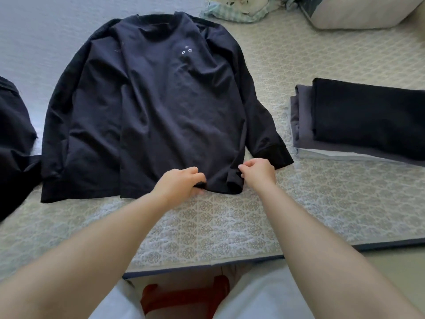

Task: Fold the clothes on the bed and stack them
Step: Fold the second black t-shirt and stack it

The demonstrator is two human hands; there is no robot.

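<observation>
1. Head view: navy long-sleeve shirt (161, 100) lay flat, front up, on the patterned bed cover (230, 226), collar away from the person, hem toward them.
2. Small white chest logo (186, 51) on the shirt; three or four tiny marks, too small to read as letters.
3. Left hand (181, 183) gripped the shirt's bottom hem near the middle, fingers curled round the fabric edge, thumb under it.
4. Right hand (258, 172) pinched the hem at the shirt's right corner, thumb and fingertips closed on the cloth, just beside the cuff (273, 157) of the sleeve.
5. Hem between the two hands was bunched and slightly lifted off the cover.
6. Both sleeves lay alongside the body; the left one ran straight down to the hem line, the right one angled outward.
7. Folded stack (358, 120) sat to the right, apart from the shirt: a dark navy folded piece on top, grey folded cloth under it, a pale layer at the bottom edge.
8. Another dark garment (16, 139) lay unfolded at the left edge, partly out of frame, close to the shirt's left sleeve.
9. Crumpled checked green-and-white fabric (230, 10) lay at the top, beyond the collar; a pillow (358, 12) in the top right corner.
10. Person's pale trousers (264, 295) visible at the bottom, something red (184, 295) between the legs, can't tell what.
</observation>
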